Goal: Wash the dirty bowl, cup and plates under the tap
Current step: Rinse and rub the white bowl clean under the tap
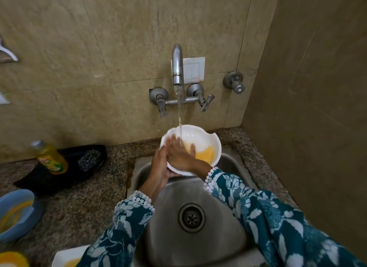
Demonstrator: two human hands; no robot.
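A white bowl [200, 136] with yellow residue inside is held over the steel sink [198, 237], under the running tap [177, 66]. My left hand [158, 167] grips the bowl's left rim and underside. My right hand [179, 150] lies flat inside the bowl with fingers spread, and the water stream falls on it. A blue plate [14, 213] smeared yellow sits at the left on the counter. A white plate [67, 256] with a yellow stain shows at the bottom edge. A yellow-stained cup [12, 259] peeks in at the bottom left corner.
A yellow dish soap bottle [49, 157] lies on a black tray [59, 175] beside a steel scrubber [89, 160]. The granite counter [79, 207] surrounds the sink. Two tap handles [204, 102] and a separate valve [234, 82] stick out of the tiled wall.
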